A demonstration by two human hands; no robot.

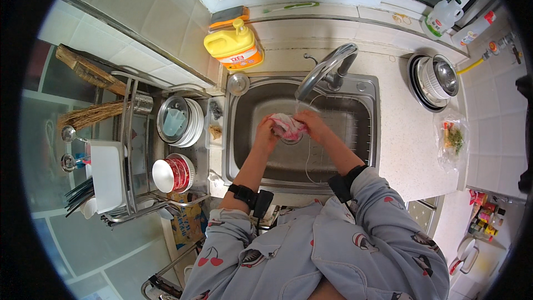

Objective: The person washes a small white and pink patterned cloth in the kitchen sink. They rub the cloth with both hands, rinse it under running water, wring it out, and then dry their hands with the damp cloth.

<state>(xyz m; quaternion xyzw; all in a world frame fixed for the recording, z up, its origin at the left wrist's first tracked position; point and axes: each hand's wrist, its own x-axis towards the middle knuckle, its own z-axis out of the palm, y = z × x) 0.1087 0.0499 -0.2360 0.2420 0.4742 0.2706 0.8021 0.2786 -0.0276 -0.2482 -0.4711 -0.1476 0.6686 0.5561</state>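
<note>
Both of my hands hold a pink and white cloth (pixel 288 126) over the basin of a stainless steel sink (pixel 266 175). My left hand (pixel 266 130) grips its left side, and my right hand (pixel 310 124), slightly blurred, grips its right side. The curved chrome faucet (pixel 329 66) ends just above my right hand, and a thin stream of water seems to fall from it. Beneath the cloth the round drain shows in part. A wire rack (pixel 358 133) stands in the right part of the basin.
A yellow detergent jug (pixel 235 48) stands behind the sink's left corner. Left are a dish rack (pixel 130 154), stacked plates (pixel 195 123) and bowls (pixel 177 174). On the right counter sit nested bowls and pans (pixel 433 79) and a plastic bag with vegetables (pixel 454 139).
</note>
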